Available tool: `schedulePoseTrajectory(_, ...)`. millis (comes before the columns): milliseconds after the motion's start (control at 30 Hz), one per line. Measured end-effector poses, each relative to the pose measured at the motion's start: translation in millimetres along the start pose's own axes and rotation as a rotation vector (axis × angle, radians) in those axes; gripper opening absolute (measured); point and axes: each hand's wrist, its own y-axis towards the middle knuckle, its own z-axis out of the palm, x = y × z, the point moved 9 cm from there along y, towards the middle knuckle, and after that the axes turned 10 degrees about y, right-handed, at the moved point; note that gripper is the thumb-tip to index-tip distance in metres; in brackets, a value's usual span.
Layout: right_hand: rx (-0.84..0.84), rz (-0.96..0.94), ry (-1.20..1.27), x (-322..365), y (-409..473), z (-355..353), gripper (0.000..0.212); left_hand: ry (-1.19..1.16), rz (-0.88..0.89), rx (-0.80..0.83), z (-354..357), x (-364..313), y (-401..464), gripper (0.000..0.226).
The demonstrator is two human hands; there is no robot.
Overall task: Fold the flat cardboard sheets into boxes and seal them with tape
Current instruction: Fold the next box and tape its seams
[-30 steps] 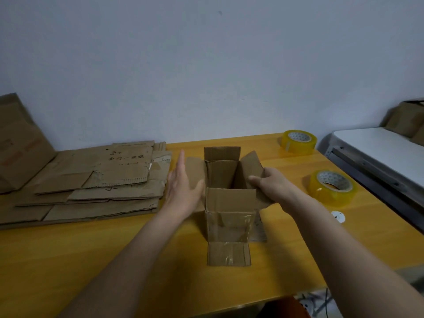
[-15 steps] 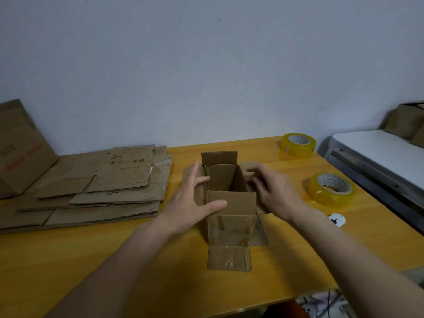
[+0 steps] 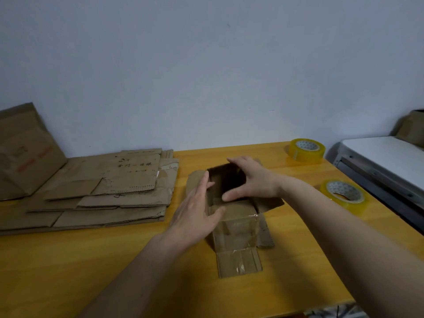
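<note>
Far L: leaning carton (image 3: 25, 152) cut off by frame edge; flat cardboard sheets (image 3: 96, 191) stacked on table (image 3: 91, 267), writing too blurry to read; your left hand (image 3: 197, 212) flat, fingers spread vs box (image 3: 236, 216) L flap; right hand (image 3: 250, 180) open over box mouth, covering far flap; inside dark; two tape rolls (image 3: 306, 150) R, near one partly behind forearm.

not much you can actually read here. the top flattened cardboard sheet (image 3: 135, 173) in your pile has a dark handwritten line of chinese characters, too small to make out. the leaning cardboard piece (image 3: 25, 152) at far left carries faded red print, also illegible. nothing else has readable text.
</note>
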Motion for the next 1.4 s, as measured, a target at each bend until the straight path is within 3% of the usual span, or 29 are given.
schedulePoseTrajectory(133,0.113,0.102,-0.350,-7,-8,13,0.121,0.094,-0.140,-0.061,-7,10,-2,0.103)
schedulePoseTrajectory(233,0.118,0.151,-0.412,-11,-12,14,0.113,0.019,-0.273,-0.081,-9,21,-11,0.113)
schedulePoseTrajectory(300,0.133,0.142,-0.390,-13,-15,17,0.107,-0.182,-0.212,-0.132,-10,15,-16,0.115)
schedulePoseTrajectory(367,0.129,0.130,-0.365,-12,-18,17,0.100,-0.246,-0.045,-0.148,-13,-5,-17,0.110)
schedulePoseTrajectory(433,0.118,0.112,-0.350,-7,-22,16,0.093,-0.164,0.095,-0.030,-3,-24,-14,0.099)
schedulePoseTrajectory(500,0.093,0.089,-0.316,-4,-25,13,0.089,0.065,0.165,0.132,17,-31,-11,0.090)
schedulePoseTrajectory(567,-0.014,0.069,-0.286,-3,-30,-1,0.094,0.274,0.209,0.164,30,-29,-10,0.086)
schedulePoseTrajectory(667,-0.455,0.132,-0.079,-15,-49,-49,0.091,0.290,0.177,0.125,33,-26,-9,0.076)
schedulePoseTrajectory(733,-0.547,0.206,0.177,-30,-62,-54,0.078,0.309,0.138,0.131,33,-27,-9,0.073)
schedulePoseTrajectory(800,-0.350,0.168,0.334,-25,-60,-27,0.061,0.385,0.107,0.143,34,-32,-9,0.073)
schedulePoseTrajectory(900,-0.132,0.051,0.265,-9,-53,16,0.045,0.483,0.058,0.123,32,-41,-8,0.079)
schedulePoseTrajectory(1067,-0.323,0.138,-0.065,-28,-55,26,0.051,0.616,0.089,0.177,29,-55,-22,0.104)
schedulePoseTrajectory(1167,-0.239,0.062,-0.008,-31,-54,24,0.050,0.711,0.205,0.230,5,-45,-13,0.105)
schedulePoseTrajectory(1300,-0.097,0.001,0.073,-30,-53,20,0.047,0.752,0.230,0.354,-1,-15,14,0.122)
schedulePoseTrajectory(1400,-0.117,-0.005,0.096,-31,-50,17,0.039,0.710,0.198,0.431,23,-14,15,0.121)
